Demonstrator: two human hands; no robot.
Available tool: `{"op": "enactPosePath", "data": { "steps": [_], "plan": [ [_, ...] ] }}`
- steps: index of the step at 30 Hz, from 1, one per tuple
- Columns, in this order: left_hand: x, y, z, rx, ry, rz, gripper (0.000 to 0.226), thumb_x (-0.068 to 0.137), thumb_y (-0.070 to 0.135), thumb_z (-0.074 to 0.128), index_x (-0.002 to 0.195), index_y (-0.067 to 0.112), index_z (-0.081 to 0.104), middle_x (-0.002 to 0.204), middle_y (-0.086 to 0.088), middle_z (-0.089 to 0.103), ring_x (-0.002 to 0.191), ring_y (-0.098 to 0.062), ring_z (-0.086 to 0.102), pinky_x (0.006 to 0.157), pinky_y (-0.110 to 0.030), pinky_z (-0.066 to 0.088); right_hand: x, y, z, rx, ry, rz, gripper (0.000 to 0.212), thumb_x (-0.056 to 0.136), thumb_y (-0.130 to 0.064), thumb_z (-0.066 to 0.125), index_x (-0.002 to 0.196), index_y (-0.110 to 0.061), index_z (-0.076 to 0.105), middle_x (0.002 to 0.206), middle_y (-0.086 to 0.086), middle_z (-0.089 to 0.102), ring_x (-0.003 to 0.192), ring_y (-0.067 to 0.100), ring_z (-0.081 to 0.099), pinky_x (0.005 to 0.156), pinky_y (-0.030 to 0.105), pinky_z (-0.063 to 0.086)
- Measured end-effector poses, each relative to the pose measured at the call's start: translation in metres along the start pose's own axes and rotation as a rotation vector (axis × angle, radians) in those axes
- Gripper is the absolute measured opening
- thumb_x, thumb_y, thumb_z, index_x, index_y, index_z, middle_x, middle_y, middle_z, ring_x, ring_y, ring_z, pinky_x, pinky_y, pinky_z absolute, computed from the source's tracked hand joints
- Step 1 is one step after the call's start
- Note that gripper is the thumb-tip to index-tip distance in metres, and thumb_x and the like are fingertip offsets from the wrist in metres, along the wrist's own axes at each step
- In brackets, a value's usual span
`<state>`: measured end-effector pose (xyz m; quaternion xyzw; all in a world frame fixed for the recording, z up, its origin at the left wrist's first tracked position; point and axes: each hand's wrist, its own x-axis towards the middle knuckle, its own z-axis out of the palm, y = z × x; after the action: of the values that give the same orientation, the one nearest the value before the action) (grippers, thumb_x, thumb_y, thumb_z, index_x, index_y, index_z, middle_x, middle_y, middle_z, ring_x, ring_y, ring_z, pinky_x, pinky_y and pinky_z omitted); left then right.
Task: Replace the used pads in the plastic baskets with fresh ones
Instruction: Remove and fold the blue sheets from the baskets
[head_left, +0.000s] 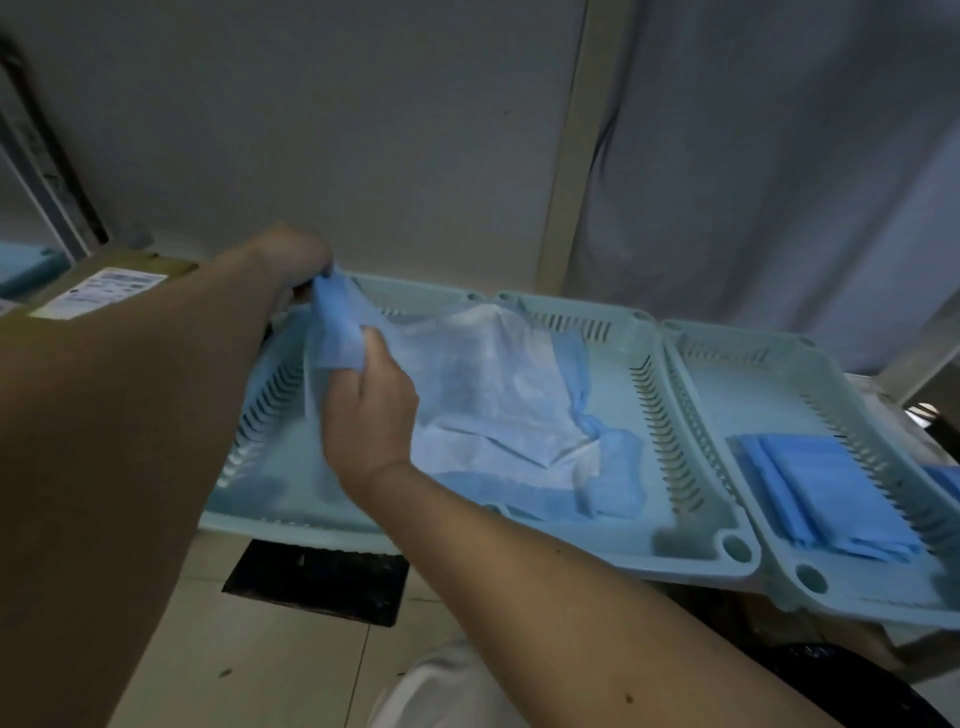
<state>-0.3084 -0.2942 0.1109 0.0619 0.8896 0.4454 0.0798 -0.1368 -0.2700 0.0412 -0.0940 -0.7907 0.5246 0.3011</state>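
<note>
Two hands hold one crumpled blue-and-white pad (488, 395) over the left basket (270, 415). Left hand (291, 254), at the basket's far left corner, pinches the pad's far edge; right hand (369, 410) grips a bunched blue fold just below it. Most of the pad drapes rightward into the middle basket (675, 493), lying crumpled on its floor. Right basket (810, 577) holds a folded blue pad (826, 493) lying flat. Behind the left arm stands a labelled carton (104, 286).
</note>
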Motion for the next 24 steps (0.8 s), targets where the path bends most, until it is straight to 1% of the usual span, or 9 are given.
{"op": "enactPosePath", "data": {
  "steps": [4,5,7,10,13,16,19,21,24],
  "plan": [
    [-0.015,0.043,0.054,-0.02,-0.093,0.121,0.029,0.085,-0.008,0.041,0.066,0.014,0.042,0.071,-0.01,0.042,0.054,-0.017,0.038,0.037,-0.013,0.034,0.016,0.025,-0.043,0.038,0.26,0.322,0.023,0.081,-0.024,0.028,0.091,-0.016,0.047,0.084,0.008,0.056,0.08,0.027,0.049,0.068,0.033,0.033],
    [-0.018,0.053,0.069,0.0,-0.126,0.15,0.027,0.088,-0.006,0.042,0.073,0.016,0.048,0.082,-0.011,0.049,0.06,-0.016,0.043,0.043,-0.014,0.039,0.018,0.034,-0.055,0.031,0.297,0.385,0.018,0.085,-0.02,0.032,0.093,-0.017,0.049,0.086,0.008,0.059,0.082,0.028,0.052,0.071,0.035,0.037],
    [-0.023,0.071,0.101,0.081,-0.181,0.208,0.027,0.094,0.002,0.044,0.116,0.012,0.057,0.124,-0.018,0.051,0.094,-0.02,0.055,0.077,-0.024,0.047,0.019,0.052,-0.078,0.011,0.351,0.473,0.019,0.089,-0.013,0.039,0.101,-0.02,0.053,0.094,0.005,0.064,0.088,0.028,0.056,0.077,0.036,0.043],
    [-0.038,0.093,0.16,0.206,-0.212,0.284,0.052,0.092,0.002,0.045,0.143,0.003,0.036,0.142,-0.021,0.042,0.124,-0.032,0.049,0.097,-0.035,0.044,0.013,0.078,-0.114,0.03,0.426,0.552,0.023,0.089,-0.012,0.043,0.106,-0.025,0.051,0.086,-0.004,0.061,0.086,0.024,0.058,0.077,0.035,0.044],
    [-0.053,0.101,0.209,0.336,-0.274,0.357,0.047,0.092,0.002,0.043,0.138,-0.006,0.04,0.138,-0.026,0.045,0.121,-0.036,0.051,0.098,-0.038,0.046,0.006,0.099,-0.143,0.053,0.436,0.621,0.028,0.09,-0.016,0.045,0.115,-0.028,0.044,0.073,-0.011,0.053,0.079,0.02,0.057,0.074,0.035,0.046],
    [-0.059,0.1,0.251,0.373,-0.335,0.348,0.043,0.093,0.005,0.044,0.134,-0.005,0.044,0.132,-0.025,0.052,0.117,-0.036,0.054,0.096,-0.038,0.046,0.003,0.117,-0.17,-0.005,0.446,0.701,0.036,0.091,-0.021,0.047,0.126,-0.024,0.041,0.086,-0.003,0.061,0.086,0.022,0.059,0.074,0.032,0.046],
    [-0.055,0.086,0.284,0.321,-0.466,0.269,0.043,0.091,-0.002,0.042,0.134,-0.006,0.041,0.103,-0.032,0.06,0.075,-0.035,0.062,0.07,-0.042,0.052,0.003,0.14,-0.194,-0.059,0.404,0.843,0.036,0.09,-0.023,0.05,0.124,-0.015,0.045,0.11,0.005,0.062,0.1,0.027,0.059,0.079,0.03,0.044],
    [-0.055,0.077,0.295,0.281,-0.556,0.214,0.053,0.094,-0.001,0.036,0.145,0.008,0.029,0.087,-0.025,0.055,0.061,-0.024,0.052,0.057,-0.032,0.044,0.003,0.155,-0.205,-0.099,0.331,0.934,0.033,0.088,-0.02,0.051,0.119,-0.01,0.051,0.115,0.008,0.062,0.106,0.028,0.059,0.079,0.027,0.041],
    [-0.061,0.066,0.3,0.239,-0.622,0.155,0.055,0.1,0.008,0.032,0.149,0.029,0.023,0.111,-0.014,0.051,0.08,-0.022,0.054,0.055,-0.024,0.039,0.0,0.17,-0.21,-0.104,0.214,1.018,0.033,0.089,-0.019,0.049,0.116,-0.004,0.059,0.118,0.014,0.063,0.111,0.029,0.06,0.087,0.032,0.048]
  ]
}}
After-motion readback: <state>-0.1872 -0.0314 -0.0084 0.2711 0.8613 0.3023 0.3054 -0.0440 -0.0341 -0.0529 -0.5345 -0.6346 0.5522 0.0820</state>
